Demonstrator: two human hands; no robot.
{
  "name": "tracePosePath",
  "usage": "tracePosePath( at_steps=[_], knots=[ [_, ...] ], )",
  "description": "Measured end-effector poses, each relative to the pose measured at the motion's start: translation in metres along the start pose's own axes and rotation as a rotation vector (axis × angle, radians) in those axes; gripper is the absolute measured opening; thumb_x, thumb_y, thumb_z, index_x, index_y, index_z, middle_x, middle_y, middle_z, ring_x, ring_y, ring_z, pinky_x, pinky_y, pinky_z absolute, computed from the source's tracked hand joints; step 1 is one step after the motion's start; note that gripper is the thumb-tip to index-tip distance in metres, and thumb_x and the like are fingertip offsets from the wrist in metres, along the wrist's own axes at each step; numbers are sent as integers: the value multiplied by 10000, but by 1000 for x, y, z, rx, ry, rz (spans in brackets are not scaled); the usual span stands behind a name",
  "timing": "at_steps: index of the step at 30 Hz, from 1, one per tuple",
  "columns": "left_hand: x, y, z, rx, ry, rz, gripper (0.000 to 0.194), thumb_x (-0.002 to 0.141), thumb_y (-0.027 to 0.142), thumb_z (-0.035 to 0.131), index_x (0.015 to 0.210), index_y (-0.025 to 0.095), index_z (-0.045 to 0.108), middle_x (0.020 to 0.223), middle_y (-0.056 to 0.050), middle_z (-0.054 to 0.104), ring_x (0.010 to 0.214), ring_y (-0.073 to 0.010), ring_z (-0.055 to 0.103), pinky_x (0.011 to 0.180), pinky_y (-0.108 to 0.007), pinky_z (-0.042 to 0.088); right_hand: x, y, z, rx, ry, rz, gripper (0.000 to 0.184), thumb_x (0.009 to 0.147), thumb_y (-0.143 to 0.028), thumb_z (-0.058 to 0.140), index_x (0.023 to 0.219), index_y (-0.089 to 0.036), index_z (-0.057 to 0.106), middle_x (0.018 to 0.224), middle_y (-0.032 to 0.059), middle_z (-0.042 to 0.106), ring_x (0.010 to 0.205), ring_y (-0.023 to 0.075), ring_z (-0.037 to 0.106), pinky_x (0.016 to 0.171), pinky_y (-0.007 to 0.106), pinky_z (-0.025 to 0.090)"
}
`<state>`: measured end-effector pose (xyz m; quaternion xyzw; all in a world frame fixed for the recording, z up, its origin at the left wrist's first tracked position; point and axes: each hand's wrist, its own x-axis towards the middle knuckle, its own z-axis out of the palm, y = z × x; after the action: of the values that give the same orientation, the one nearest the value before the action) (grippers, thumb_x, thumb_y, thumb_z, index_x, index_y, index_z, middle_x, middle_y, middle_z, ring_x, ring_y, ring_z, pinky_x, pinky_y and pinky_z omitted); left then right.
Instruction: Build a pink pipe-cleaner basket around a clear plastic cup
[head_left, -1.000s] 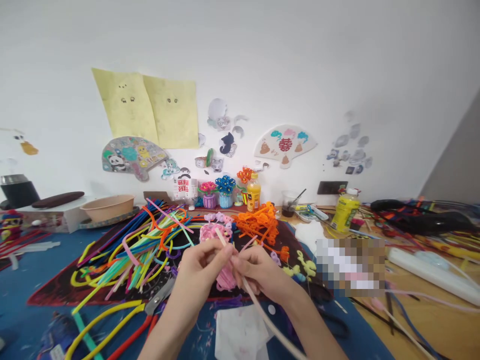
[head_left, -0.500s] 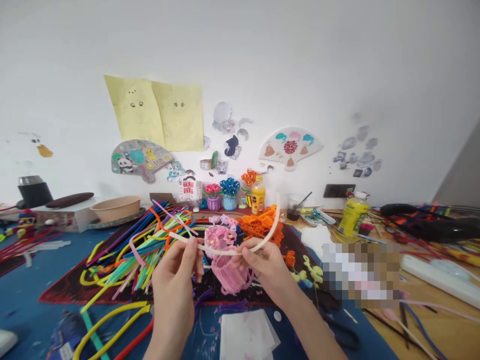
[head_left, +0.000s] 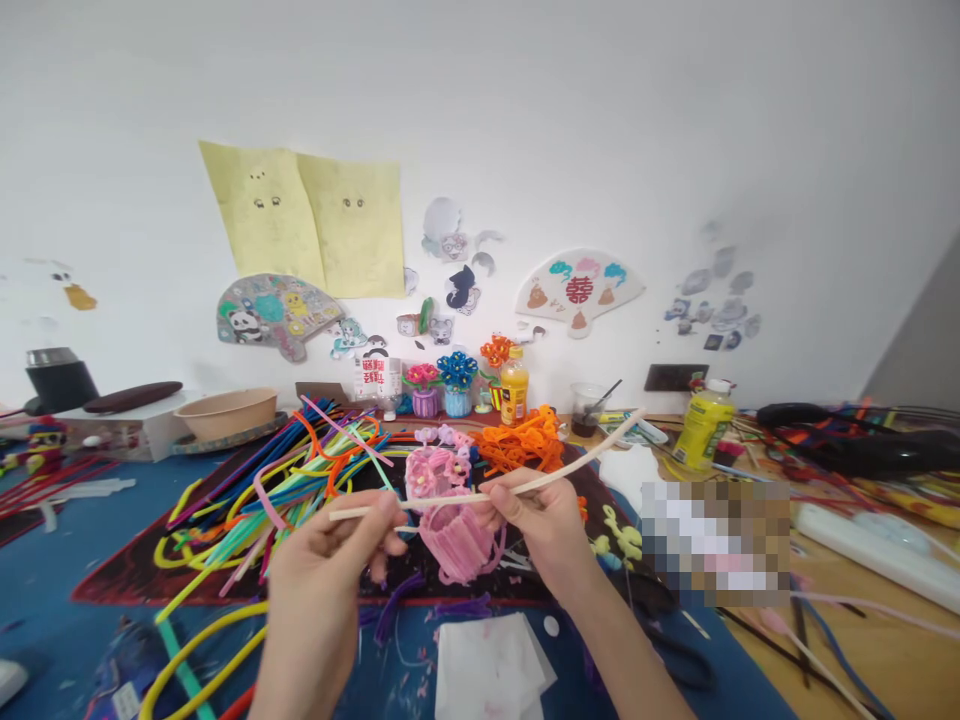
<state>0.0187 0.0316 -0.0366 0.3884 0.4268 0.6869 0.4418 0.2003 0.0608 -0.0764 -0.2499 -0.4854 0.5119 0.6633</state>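
Note:
A cream pipe cleaner [head_left: 585, 458] stretches between my two hands, fairly straight with its right end curving up. My left hand [head_left: 322, 570] pinches it near its left end, between thumb and forefinger. Around its middle, the thumb and fingers of my right hand [head_left: 551, 530] are closed on it. A short pale end shows by my left fingers; I cannot tell what it belongs to. Just behind the hands is a pink pipe-cleaner basket [head_left: 459, 545] with pink flowers [head_left: 436, 472] above it, partly covered by the pipe cleaner.
Many coloured pipe cleaners [head_left: 255, 510] lie to the left, with an orange pile [head_left: 521, 445] behind my right hand. White paper sheets [head_left: 480, 670] lie in front. An orange drink bottle [head_left: 514, 390], a cup [head_left: 589, 412] and a yellow bottle [head_left: 703, 425] stand towards the wall.
The pipe cleaner has gone from a deep upward bow to nearly straight, its right end swinging down to the right. My left hand has moved left and slightly down.

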Motion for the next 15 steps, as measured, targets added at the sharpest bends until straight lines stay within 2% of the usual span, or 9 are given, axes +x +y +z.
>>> tracePosePath(
  at_steps=[3, 5, 6, 8, 11, 13, 15],
  knots=[
    [6, 11, -16, -125, 214, 21, 421, 352, 311, 947, 676, 157, 726, 620, 27, 683, 501, -40, 525, 405, -86, 381, 2, 1, -2, 10, 31, -5, 234, 713, -380, 851, 763, -161, 785, 607, 46, 750, 527, 167, 695, 537, 266, 593],
    [6, 13, -23, -140, 250, 22, 416, 413, 374, 930, 719, 180, 725, 609, 42, 661, 515, -49, 525, 422, -95, 402, 2, 0, -2, 21, 39, 1, 229, 721, -378, 847, 771, -164, 784, 618, 45, 754, 539, 165, 702, 554, 266, 600],
    [5, 12, -24, -107, 223, 14, 421, 455, 425, 911, 747, 183, 728, 600, 37, 654, 508, -61, 520, 416, -113, 404, 2, 0, -1, 27, 40, 6, 228, 725, -381, 844, 774, -166, 784, 624, 45, 757, 547, 164, 706, 565, 266, 603],
    [1, 8, -23, 22, 93, -2, 469, 503, 484, 884, 826, 175, 743, 671, -3, 698, 523, -91, 539, 428, -158, 425, 2, 0, 0, 35, 34, 22, 233, 729, -387, 841, 784, -168, 784, 635, 45, 762, 560, 165, 713, 586, 268, 608],
    [-5, -3, -15, 224, -121, 2, 538, 536, 479, 882, 965, 183, 750, 832, -40, 745, 646, -130, 609, 559, -191, 489, 2, 0, 2, 41, 7, 56, 260, 713, -399, 850, 790, -161, 782, 646, 51, 766, 558, 170, 717, 601, 280, 613],
    [-8, -10, -9, 246, -199, 13, 535, 630, 510, 830, 1055, 200, 735, 759, -18, 725, 655, -130, 596, 597, -193, 482, 1, 1, 4, 42, -17, 84, 284, 698, -407, 858, 787, -149, 780, 637, 55, 763, 546, 173, 716, 590, 284, 613],
    [-10, -15, -5, 200, -225, 34, 488, 709, 536, 771, 1061, 200, 736, 647, 5, 680, 603, -116, 553, 577, -187, 452, -1, 2, 5, 46, -43, 114, 299, 691, -408, 862, 783, -136, 776, 619, 57, 756, 530, 170, 710, 569, 275, 605]
  ],
)
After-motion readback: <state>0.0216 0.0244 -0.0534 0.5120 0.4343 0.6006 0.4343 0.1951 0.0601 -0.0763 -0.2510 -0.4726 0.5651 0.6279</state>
